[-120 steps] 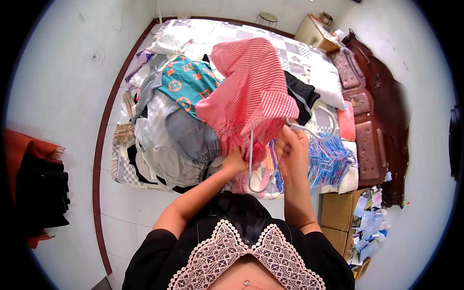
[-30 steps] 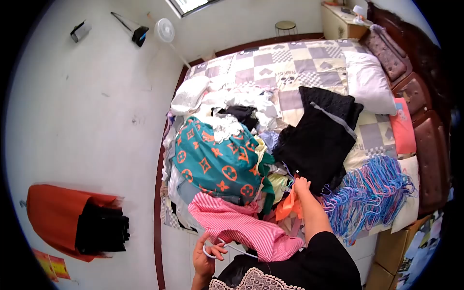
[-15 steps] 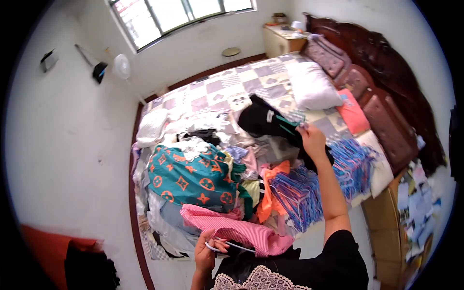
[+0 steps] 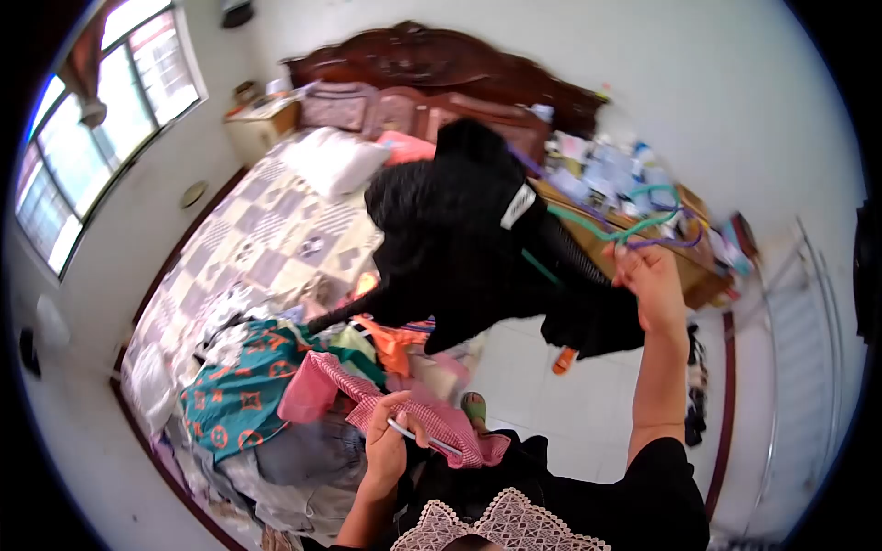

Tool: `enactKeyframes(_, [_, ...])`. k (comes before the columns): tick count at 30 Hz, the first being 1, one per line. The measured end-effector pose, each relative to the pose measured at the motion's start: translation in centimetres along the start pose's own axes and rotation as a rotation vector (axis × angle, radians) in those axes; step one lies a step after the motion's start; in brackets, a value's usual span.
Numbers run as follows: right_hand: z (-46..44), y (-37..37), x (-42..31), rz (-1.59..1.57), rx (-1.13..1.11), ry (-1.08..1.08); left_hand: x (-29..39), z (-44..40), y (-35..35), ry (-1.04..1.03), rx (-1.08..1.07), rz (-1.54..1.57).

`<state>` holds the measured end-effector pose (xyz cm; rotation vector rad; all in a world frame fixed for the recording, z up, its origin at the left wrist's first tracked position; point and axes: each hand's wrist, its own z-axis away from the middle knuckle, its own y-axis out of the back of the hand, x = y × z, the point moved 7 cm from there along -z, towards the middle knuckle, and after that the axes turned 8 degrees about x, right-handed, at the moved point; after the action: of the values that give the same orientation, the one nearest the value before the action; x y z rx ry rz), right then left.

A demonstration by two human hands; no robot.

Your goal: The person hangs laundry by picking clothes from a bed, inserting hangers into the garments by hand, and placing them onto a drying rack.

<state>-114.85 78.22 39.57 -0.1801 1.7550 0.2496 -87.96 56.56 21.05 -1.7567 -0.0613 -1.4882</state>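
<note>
So the black clothes [image 4: 450, 248] are up in the air, hung partly over the bed's [image 4: 230, 216] near edge. Right hand [image 4: 657, 285] has its fingers pinched shut on the green hanger [image 4: 583, 221], purple hanger [image 4: 680, 243] right beside it. Left hand's [image 4: 386, 445] fingers curl closed round a white hanger [image 4: 423, 439] by the pink striped shirt [image 4: 446, 424]. Black stuff looks soft, floppy, probably heavyish; I'd grab the stiff hooks, since fabric could slip.

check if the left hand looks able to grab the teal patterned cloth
Probably, once freed: the left hand holds the white hanger and pink striped garment, but the teal patterned cloth lies nearby, mostly uncovered.
</note>
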Motion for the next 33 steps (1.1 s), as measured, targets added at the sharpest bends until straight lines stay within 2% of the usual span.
enactKeyframes(9, [21.5,17.5,10.6,0.047,0.326,-0.435,-8.1,5.9,-14.8,0.357,-0.409,-0.026])
enactKeyframes(15, [33.5,27.1,14.1,-0.086,0.671,-0.507,-14.6,14.0,-25.6,0.491,-0.717,-0.054])
enactKeyframes(19, [39.4,35.2,13.9,-0.155,0.784,-0.448,-20.6,22.2,-34.9,0.604,-0.931,-0.093])
enactKeyframes(25, [47.0,45.2,14.1,-0.229,0.889,-0.394,-27.4,35.0,-46.9,0.576,-1.165,-0.069])
enactKeyframes(27, [49.1,47.6,14.6,-0.210,0.911,-0.364,-28.9,38.8,-50.3,0.451,-1.236,-0.096])
enactKeyframes(29, [51.0,49.6,14.3,-0.220,0.942,-0.374,-30.6,42.6,-52.9,0.433,-1.354,-0.063])
enactKeyframes(32, [53.8,53.0,14.3,-0.190,1.032,-0.392,-32.4,47.5,-56.2,0.512,-1.420,-0.078])
enactKeyframes(33, [54.7,54.2,14.2,-0.194,1.073,-0.406,-33.4,48.5,-57.3,0.411,-1.462,-0.128])
